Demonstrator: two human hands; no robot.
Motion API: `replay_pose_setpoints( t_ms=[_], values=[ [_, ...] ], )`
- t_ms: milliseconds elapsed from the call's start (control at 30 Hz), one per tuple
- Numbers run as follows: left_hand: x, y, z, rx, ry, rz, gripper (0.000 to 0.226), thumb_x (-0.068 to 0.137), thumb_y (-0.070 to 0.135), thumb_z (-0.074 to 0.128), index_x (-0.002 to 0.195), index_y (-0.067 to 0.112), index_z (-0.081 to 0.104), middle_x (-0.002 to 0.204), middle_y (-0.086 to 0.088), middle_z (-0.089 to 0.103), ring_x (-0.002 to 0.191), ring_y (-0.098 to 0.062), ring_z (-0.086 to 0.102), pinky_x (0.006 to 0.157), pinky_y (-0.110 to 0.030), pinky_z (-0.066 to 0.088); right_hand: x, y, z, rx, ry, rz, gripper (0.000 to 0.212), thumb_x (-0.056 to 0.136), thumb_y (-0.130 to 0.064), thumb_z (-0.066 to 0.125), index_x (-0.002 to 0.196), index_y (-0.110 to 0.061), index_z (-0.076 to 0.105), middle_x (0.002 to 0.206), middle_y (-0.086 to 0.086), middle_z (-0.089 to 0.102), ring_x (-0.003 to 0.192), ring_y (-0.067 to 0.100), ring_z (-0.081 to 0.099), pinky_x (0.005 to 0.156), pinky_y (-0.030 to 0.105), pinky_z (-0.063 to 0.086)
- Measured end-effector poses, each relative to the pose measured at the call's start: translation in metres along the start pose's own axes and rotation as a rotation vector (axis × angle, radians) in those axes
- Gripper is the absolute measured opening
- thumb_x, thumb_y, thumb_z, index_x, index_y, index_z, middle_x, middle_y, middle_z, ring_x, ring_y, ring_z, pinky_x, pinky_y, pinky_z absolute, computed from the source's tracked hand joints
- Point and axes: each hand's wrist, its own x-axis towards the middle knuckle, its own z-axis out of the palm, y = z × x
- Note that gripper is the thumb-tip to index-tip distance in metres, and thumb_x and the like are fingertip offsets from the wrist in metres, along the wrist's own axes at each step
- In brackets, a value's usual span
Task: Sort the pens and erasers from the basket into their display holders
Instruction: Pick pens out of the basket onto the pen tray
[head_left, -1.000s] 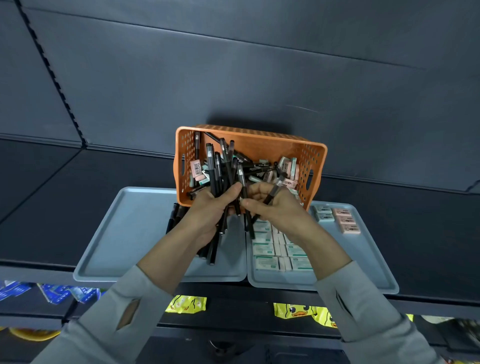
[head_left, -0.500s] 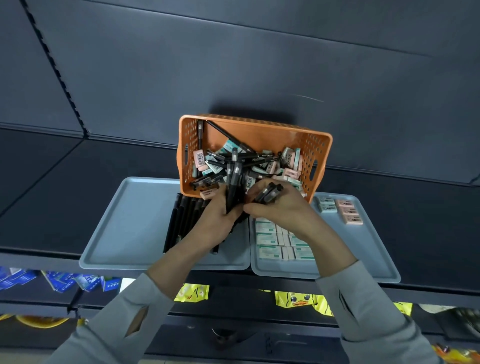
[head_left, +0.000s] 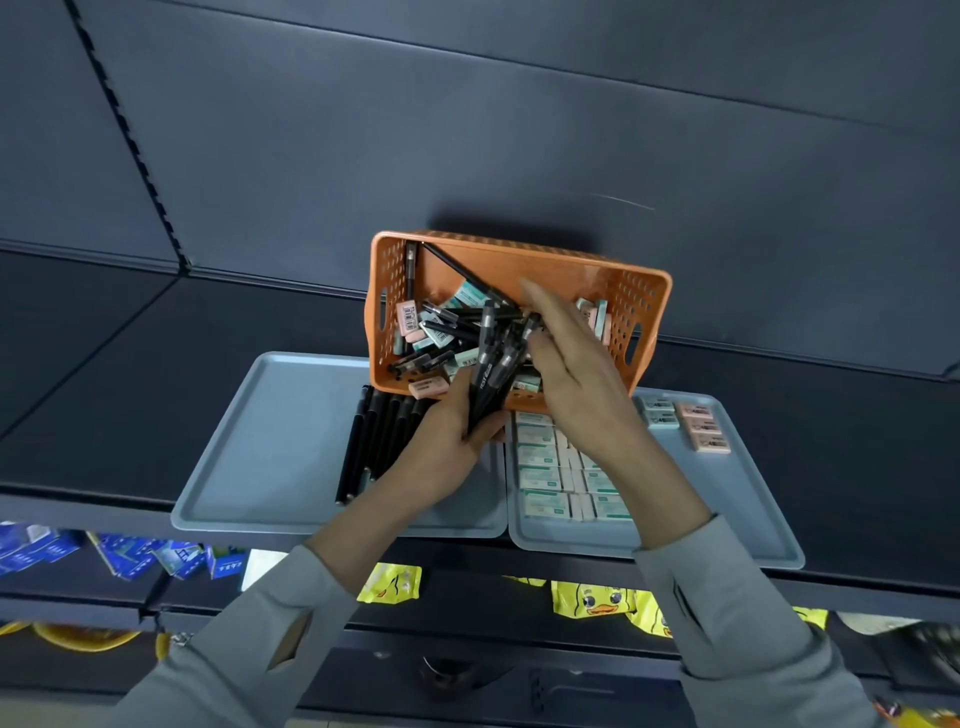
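An orange perforated basket (head_left: 566, 270) stands at the back of the shelf, holding loose black pens and pink and green erasers. My left hand (head_left: 441, 447) grips a bundle of black pens (head_left: 491, 369) at the basket's front wall. With its fingers straight, my right hand (head_left: 566, 353) reaches into the basket, fingertips near the back. A row of black pens (head_left: 371, 436) lies on the left grey tray (head_left: 270, 441). Rows of green erasers (head_left: 550, 467) fill the right grey tray (head_left: 737, 499), with a few pink erasers (head_left: 704, 431) at its far right.
Both trays sit side by side on a dark shelf against a dark back panel. Below the shelf hang yellow duck packets (head_left: 597, 603) and blue packets (head_left: 130, 556).
My left hand has kept its hold on the pen bundle. My right hand has let go of the pens it pinched and stretched forward into the basket. The view has tilted slightly.
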Motion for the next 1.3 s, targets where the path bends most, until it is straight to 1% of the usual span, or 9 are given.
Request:
replay_pose_setpoints(
  t_ms=[100, 200, 333, 400, 567, 733, 967, 1100, 1300],
  values=[
    [0.001, -0.001, -0.001, 0.012, -0.007, -0.021, 0.030, 0.097, 0.010, 0.055, 0.122, 0.020, 0.042, 0.085, 0.001, 0.063, 0.076, -0.006, 0.065, 0.081, -0.030, 0.055, -0.001, -0.001, 0.003, -0.103, -0.100, -0.128, 0.049, 0.107, -0.035, 0.024, 0.155, -0.025, 0.024, 0.161, -0.012, 0.019, 0.142, -0.011, 0.008, 0.111, 0.004, 0.003],
    [0.001, 0.001, 0.000, 0.003, 0.006, -0.044, 0.029, 0.097, 0.011, 0.055, 0.122, 0.017, 0.043, 0.082, -0.003, 0.062, 0.071, -0.007, 0.063, 0.072, -0.019, 0.053, -0.003, 0.006, 0.010, -0.117, -0.153, -0.145, 0.055, 0.105, -0.045, 0.019, 0.154, -0.023, 0.029, 0.161, -0.010, 0.023, 0.146, -0.006, 0.013, 0.120, 0.019, 0.011],
    [-0.002, 0.016, -0.004, -0.008, 0.053, -0.057, 0.029, 0.097, 0.010, 0.055, 0.125, 0.011, 0.046, 0.089, -0.006, 0.063, 0.070, -0.007, 0.063, 0.065, -0.015, 0.050, -0.003, 0.005, 0.009, -0.041, -0.053, -0.138, 0.050, 0.106, -0.043, 0.022, 0.154, -0.031, 0.024, 0.160, -0.013, 0.024, 0.141, -0.015, 0.011, 0.112, 0.006, 0.010],
    [-0.003, 0.029, -0.019, 0.027, 0.166, -0.091, 0.026, 0.098, 0.014, 0.054, 0.122, 0.013, 0.046, 0.088, -0.004, 0.063, 0.067, -0.001, 0.063, 0.059, -0.014, 0.048, -0.004, 0.009, 0.012, 0.028, 0.006, -0.109, 0.049, 0.106, -0.044, 0.025, 0.153, -0.035, 0.024, 0.157, -0.013, 0.030, 0.142, -0.006, 0.023, 0.112, 0.012, 0.020],
    [-0.028, 0.023, -0.092, 0.485, 0.517, -0.302, 0.019, 0.098, 0.020, 0.052, 0.105, 0.006, 0.041, 0.081, -0.010, 0.056, 0.081, -0.042, 0.058, 0.064, -0.043, 0.043, -0.008, 0.036, 0.034, -0.063, -0.058, -0.148, 0.038, 0.105, -0.029, 0.041, 0.140, -0.018, 0.051, 0.138, -0.003, 0.054, 0.126, 0.009, 0.050, 0.104, 0.031, 0.043],
    [-0.052, -0.016, -0.115, 0.944, 0.339, -0.692, 0.027, 0.095, 0.006, 0.044, 0.116, -0.010, 0.042, 0.116, -0.034, 0.055, 0.110, -0.050, 0.052, 0.094, -0.049, 0.038, -0.014, 0.037, 0.062, -0.186, -0.174, -0.282, 0.027, 0.100, -0.011, 0.050, 0.121, -0.012, 0.068, 0.122, 0.001, 0.065, 0.111, 0.015, 0.060, 0.095, 0.020, 0.044],
    [-0.035, -0.028, -0.083, 1.106, 0.218, -0.759, 0.091, 0.091, 0.063, 0.042, 0.143, -0.007, 0.016, 0.141, -0.019, 0.032, 0.128, -0.039, 0.034, 0.100, -0.044, 0.036, -0.022, 0.031, 0.089, -0.382, -0.408, -0.247, 0.041, 0.105, -0.032, 0.040, 0.143, -0.020, 0.048, 0.157, 0.003, 0.034, 0.144, 0.021, 0.028, 0.118, 0.034, 0.021],
    [-0.045, -0.037, -0.079, 1.080, 0.150, -0.679, 0.083, 0.098, 0.056, 0.026, 0.152, 0.001, -0.006, 0.162, -0.015, -0.005, 0.148, -0.035, -0.006, 0.118, -0.053, 0.008, -0.028, 0.037, 0.094, -0.428, -0.504, -0.203, 0.049, 0.105, -0.043, 0.028, 0.153, -0.032, 0.027, 0.164, -0.005, 0.009, 0.151, 0.015, 0.002, 0.122, 0.035, 0.005],
    [-0.043, -0.045, -0.077, 1.028, 0.288, -0.625, 0.070, 0.102, 0.035, 0.028, 0.153, 0.008, -0.011, 0.161, -0.018, -0.006, 0.148, -0.039, -0.006, 0.121, -0.046, 0.007, -0.026, 0.036, 0.097, -0.422, -0.598, -0.192, 0.050, 0.106, -0.046, 0.022, 0.154, -0.040, 0.012, 0.164, -0.012, -0.006, 0.149, 0.008, -0.014, 0.123, 0.036, -0.002]
  ],
)
